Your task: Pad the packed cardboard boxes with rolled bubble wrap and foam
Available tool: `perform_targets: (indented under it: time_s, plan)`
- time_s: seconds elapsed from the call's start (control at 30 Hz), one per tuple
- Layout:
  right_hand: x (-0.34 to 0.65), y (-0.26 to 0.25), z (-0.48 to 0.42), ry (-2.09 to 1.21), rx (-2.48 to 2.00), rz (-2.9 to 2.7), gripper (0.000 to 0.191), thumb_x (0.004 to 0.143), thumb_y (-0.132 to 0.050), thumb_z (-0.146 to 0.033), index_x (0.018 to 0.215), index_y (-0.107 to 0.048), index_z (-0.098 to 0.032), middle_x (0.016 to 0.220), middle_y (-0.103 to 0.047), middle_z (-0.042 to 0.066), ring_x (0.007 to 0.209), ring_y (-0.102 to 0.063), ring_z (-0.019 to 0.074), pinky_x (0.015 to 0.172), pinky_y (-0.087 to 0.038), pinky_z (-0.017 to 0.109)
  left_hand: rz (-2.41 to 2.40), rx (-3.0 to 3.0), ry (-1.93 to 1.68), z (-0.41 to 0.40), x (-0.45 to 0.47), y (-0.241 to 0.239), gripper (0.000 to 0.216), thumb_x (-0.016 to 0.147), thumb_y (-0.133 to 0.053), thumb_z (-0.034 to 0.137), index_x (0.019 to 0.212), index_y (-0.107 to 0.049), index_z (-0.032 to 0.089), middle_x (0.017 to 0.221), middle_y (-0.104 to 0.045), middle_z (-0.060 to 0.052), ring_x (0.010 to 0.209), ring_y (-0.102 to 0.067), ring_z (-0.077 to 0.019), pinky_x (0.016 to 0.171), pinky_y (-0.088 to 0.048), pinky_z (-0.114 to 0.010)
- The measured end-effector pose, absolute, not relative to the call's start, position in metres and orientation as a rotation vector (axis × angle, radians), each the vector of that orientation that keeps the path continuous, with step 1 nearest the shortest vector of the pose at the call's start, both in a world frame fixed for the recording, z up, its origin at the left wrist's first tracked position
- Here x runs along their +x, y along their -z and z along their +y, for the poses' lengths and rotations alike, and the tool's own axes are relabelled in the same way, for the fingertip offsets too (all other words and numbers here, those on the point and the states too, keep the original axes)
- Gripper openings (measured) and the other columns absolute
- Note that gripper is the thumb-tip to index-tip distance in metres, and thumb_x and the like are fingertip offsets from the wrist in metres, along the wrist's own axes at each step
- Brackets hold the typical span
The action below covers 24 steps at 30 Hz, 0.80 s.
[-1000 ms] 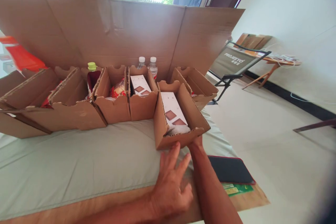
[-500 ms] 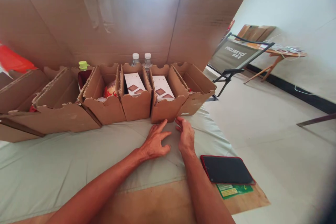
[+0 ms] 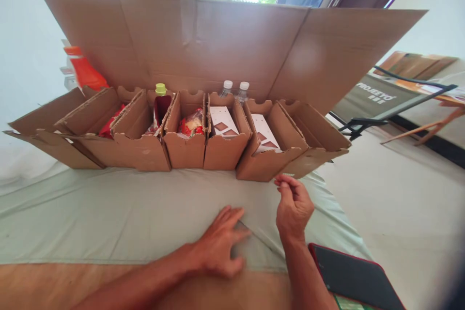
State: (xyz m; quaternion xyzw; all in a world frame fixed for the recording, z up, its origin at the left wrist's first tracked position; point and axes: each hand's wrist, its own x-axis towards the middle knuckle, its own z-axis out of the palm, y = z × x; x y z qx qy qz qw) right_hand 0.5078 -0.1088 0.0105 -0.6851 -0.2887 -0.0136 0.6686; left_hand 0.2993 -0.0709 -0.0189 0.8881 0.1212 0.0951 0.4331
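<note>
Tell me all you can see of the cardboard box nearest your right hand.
The cardboard box is brown corrugated board, open-topped, with a scalloped notch in its back wall. It stands upright on the pale cloth, second from the right in the row, skewed slightly. A white carton with brown squares lies inside. The right hand hovers just before it.

Both the left hand (image 3: 218, 247) and the right hand (image 3: 294, 206) were bare, as were the two lean forearms, uncovered down to the picture's lower edge.
</note>
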Motion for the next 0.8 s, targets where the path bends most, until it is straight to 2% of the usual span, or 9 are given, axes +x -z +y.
perform_targets:
  time_s: [0.1,0.17,0.23,0.3,0.37,0.47,0.53,0.67,0.8]
  plan:
    - [0.478,-0.049,-0.090,-0.081,-1.537,-0.888,0.037,0.091,-0.060,-0.041,0.121,-0.067,-0.020,0.087,-0.073,0.003,0.067,-0.065,0.0167,0.069,-0.053,0.033,0.180,2.203,-0.307,-0.099,0.249,0.048,0.056,0.081,-0.075,0.031,0.136,-0.066,0.030,0.167,-0.035,-0.012,0.152,-0.035,-0.0384,0.126,-0.016,-0.063]
    - [0.463,-0.075,-0.067,-0.152,-1.612,-1.128,0.049,0.094,-0.056,-0.035,0.142,-0.056,-0.024,0.084,-0.073,0.000,0.062,-0.064,0.0156,0.067,-0.052,0.031,0.114,2.171,-0.340,-0.111,0.225,0.065,0.038,0.096,-0.064,0.033,0.133,-0.068,0.034,0.158,-0.049,-0.011,0.149,-0.043,-0.0346,0.124,-0.023,-0.061]
    - [0.454,-0.095,-0.039,-0.141,-1.811,-1.361,0.057,0.094,-0.053,-0.028,0.151,-0.047,-0.027,0.082,-0.073,-0.001,0.064,-0.064,0.0178,0.069,-0.049,0.032,0.071,2.099,-0.328,-0.115,0.210,0.072,0.032,0.102,-0.056,0.039,0.131,-0.070,0.037,0.146,-0.063,-0.011,0.143,-0.051,-0.0317,0.122,-0.031,-0.057]
    - [0.450,-0.106,-0.011,-0.056,-2.035,-1.482,0.049,0.091,-0.056,-0.023,0.140,-0.059,-0.025,0.077,-0.072,0.002,0.068,-0.066,0.0226,0.069,-0.046,0.033,0.077,1.976,-0.314,-0.113,0.202,0.066,0.035,0.101,-0.054,0.049,0.131,-0.070,0.038,0.135,-0.071,-0.009,0.134,-0.061,-0.0293,0.121,-0.036,-0.053]
    - [0.448,-0.111,0.007,0.029,-2.170,-1.507,0.028,0.088,-0.058,-0.021,0.113,-0.071,-0.022,0.072,-0.070,0.006,0.069,-0.066,0.0267,0.067,-0.042,0.034,0.128,1.827,-0.347,-0.109,0.199,0.055,0.048,0.096,-0.054,0.064,0.130,-0.071,0.034,0.126,-0.076,-0.010,0.123,-0.070,-0.0284,0.119,-0.040,-0.050]
    - [0.440,-0.111,0.002,0.096,-2.191,-1.502,0.014,0.088,-0.056,-0.020,0.090,-0.071,-0.022,0.066,-0.067,0.008,0.065,-0.065,0.0275,0.063,-0.037,0.033,0.197,1.674,-0.423,-0.106,0.199,0.038,0.071,0.084,-0.056,0.081,0.123,-0.075,0.025,0.114,-0.079,-0.014,0.109,-0.075,-0.0307,0.110,-0.049,-0.048]
    - [0.431,-0.110,-0.025,0.116,-2.187,-1.520,0.012,0.089,-0.056,-0.022,0.087,-0.068,-0.024,0.066,-0.069,0.006,0.063,-0.066,0.0263,0.060,-0.036,0.031,0.214,1.628,-0.426,-0.106,0.196,0.031,0.066,0.084,-0.061,0.076,0.119,-0.076,0.022,0.114,-0.079,-0.015,0.108,-0.074,-0.0312,0.103,-0.054,-0.046]
    - [0.415,-0.110,-0.118,0.146,-1.979,-1.631,0.011,0.093,-0.055,-0.027,0.094,-0.065,-0.027,0.069,-0.071,-0.001,0.058,-0.068,0.0200,0.055,-0.042,0.028,0.337,1.629,-0.420,-0.101,0.182,0.019,0.038,0.086,-0.069,0.043,0.119,-0.074,0.024,0.125,-0.074,-0.012,0.117,-0.070,-0.0302,0.103,-0.053,-0.045]
    - [0.427,-0.100,-0.225,0.292,-1.799,-1.753,0.019,0.094,-0.057,-0.033,0.109,-0.068,-0.032,0.084,-0.077,0.000,0.064,-0.073,0.0199,0.055,-0.051,0.029,0.680,1.658,-0.598,-0.077,0.170,0.004,0.041,0.087,-0.063,0.030,0.127,-0.068,0.024,0.137,-0.067,-0.013,0.127,-0.062,-0.0318,0.111,-0.047,-0.050]
